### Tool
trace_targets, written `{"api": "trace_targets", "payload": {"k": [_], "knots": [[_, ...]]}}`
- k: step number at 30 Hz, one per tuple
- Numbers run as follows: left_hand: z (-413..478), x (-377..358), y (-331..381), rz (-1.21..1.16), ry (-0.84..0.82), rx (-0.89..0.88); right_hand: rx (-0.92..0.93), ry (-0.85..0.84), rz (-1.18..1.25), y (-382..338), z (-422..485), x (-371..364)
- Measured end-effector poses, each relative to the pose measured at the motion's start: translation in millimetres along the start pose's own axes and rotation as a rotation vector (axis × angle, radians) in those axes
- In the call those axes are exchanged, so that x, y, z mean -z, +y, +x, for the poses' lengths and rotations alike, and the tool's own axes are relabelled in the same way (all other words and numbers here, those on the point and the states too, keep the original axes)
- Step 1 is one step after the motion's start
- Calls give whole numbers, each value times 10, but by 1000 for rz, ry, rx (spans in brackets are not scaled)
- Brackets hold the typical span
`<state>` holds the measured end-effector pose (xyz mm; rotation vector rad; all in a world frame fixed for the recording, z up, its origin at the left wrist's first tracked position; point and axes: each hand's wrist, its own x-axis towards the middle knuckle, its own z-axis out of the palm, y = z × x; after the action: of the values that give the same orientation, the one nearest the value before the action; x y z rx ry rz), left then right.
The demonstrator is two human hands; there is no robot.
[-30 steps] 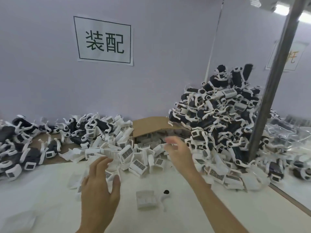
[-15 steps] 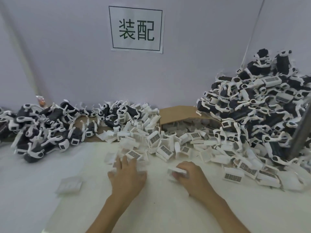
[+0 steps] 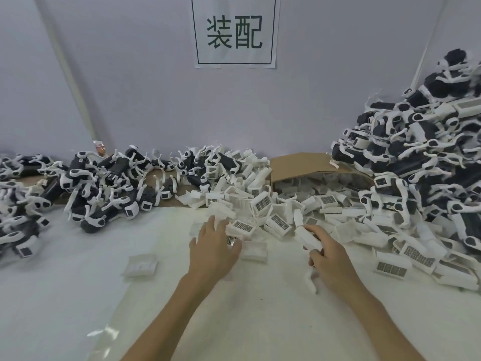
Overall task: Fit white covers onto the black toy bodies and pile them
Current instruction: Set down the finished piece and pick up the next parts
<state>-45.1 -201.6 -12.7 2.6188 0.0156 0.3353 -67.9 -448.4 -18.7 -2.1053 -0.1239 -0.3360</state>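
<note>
Now L hand (image 3: 214, 247) spread flat on white covers (image 3: 263, 204); R hand (image 3: 331, 259) grips one cover (image 3: 308, 237).

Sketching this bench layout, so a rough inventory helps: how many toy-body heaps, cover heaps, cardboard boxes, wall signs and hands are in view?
Toy-body heaps: 2 (left heap, right heap)
White-cover heap: 1
Cardboard box: 1
Wall sign: 1
Hands: 2 (left hand, right hand)
Total: 7

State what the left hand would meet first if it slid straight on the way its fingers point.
The heap of loose white covers, its near edge at the fingertips of the left hand; they may already touch it, depth being unclear.
</note>
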Motion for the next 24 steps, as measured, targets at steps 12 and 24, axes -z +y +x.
{"api": "trace_targets", "payload": {"k": [12, 24], "knots": [[608, 1471, -1915, 409, 164, 406, 26, 65, -63, -34, -13, -33], [1344, 1304, -1978, 269, -112, 424, 29, 78, -78, 81, 65, -48]]}}
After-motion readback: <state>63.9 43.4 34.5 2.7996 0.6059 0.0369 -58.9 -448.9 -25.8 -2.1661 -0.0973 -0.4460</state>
